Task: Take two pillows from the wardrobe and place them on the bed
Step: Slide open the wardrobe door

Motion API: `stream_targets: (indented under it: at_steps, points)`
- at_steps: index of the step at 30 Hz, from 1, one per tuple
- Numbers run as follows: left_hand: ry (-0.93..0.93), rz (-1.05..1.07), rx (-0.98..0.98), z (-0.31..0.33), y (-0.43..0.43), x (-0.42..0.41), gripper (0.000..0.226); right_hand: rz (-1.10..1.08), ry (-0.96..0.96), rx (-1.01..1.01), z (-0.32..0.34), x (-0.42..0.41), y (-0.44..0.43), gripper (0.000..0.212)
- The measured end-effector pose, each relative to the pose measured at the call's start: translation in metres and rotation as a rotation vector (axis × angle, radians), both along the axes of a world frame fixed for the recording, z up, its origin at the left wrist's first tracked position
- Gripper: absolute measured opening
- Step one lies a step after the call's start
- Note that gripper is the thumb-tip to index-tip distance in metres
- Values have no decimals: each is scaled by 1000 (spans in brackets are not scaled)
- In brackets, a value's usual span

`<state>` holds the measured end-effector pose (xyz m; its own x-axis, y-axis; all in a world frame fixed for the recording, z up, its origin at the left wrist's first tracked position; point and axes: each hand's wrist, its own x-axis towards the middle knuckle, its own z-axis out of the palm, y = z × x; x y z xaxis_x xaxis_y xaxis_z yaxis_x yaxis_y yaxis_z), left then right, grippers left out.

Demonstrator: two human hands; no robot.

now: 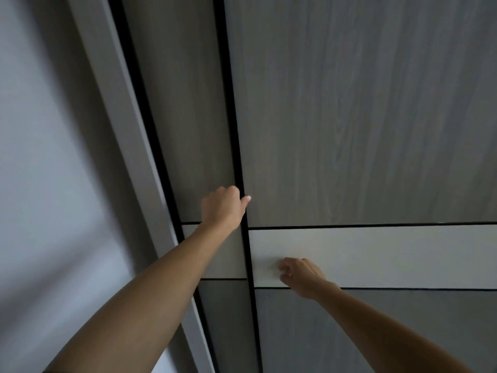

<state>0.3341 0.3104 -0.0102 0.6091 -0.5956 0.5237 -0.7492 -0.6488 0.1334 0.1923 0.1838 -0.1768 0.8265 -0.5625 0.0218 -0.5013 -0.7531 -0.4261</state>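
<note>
A wardrobe with grey wood-grain sliding doors fills the view. The front door (363,117) carries a white band across it and has a black left edge. My left hand (223,208) is curled around that black edge, fingers behind it and the thumb on the front. My right hand (301,275) rests with bent fingers on the white band, just right of the edge, holding nothing. The second door panel (183,103) sits behind, to the left. No pillows and no bed are in view; the wardrobe's inside is hidden.
A pale grey wardrobe frame post (115,103) runs diagonally left of the doors. Beyond it is a plain white wall (40,157) with soft shadows.
</note>
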Motion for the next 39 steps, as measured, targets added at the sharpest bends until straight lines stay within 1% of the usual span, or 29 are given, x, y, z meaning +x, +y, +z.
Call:
stream_targets:
  at_steps: [1, 3, 5, 6, 9, 12, 17, 22, 25, 29, 32, 35, 36, 39]
  points:
    - [-61, 7, 5, 1, 9, 5, 37, 7, -2, 6, 1, 7, 6, 27]
    - [-284, 7, 40, 4, 28, 16, 29, 22, 5, 2, 3, 22, 15, 24]
    - [-531, -9, 108, 4, 45, 28, 29, 41, 25, -25, 6, 37, 24, 21]
    - [-625, -39, 119, 3, 54, 36, 31, 54, 33, -38, 8, 45, 28, 21]
    - [-772, -94, 178, -4, 80, 65, 45, 99, 45, -56, 10, 67, 43, 23]
    - [-835, -38, 295, -9, 106, 89, 54, 123, 49, -64, 9, 86, 57, 25]
    - [-857, 36, 422, -13, 122, 103, 55, 141, 9, -88, 4, 108, 71, 25]
    - [-887, 61, 458, -17, 130, 113, 61, 139, -21, -100, 2, 123, 82, 24]
    - [-860, 68, 480, -15, 131, 110, 61, 129, -18, -105, 1, 127, 82, 23]
    - [-798, 106, 477, -13, 131, 99, 58, 156, 26, -48, 0, 121, 82, 35]
    - [-712, -1, 437, -18, 119, 72, 45, 149, 42, -41, -1, 99, 71, 39]
    - [-603, -204, 399, -33, 88, 32, 19, 99, 63, -53, -4, 55, 44, 36]
    - [-546, -245, 389, -39, 75, 17, 15, 71, 74, -54, -6, 34, 32, 35]
    - [-336, -336, 459, -58, 29, -29, 14, -42, 121, -57, -12, -42, -6, 34]
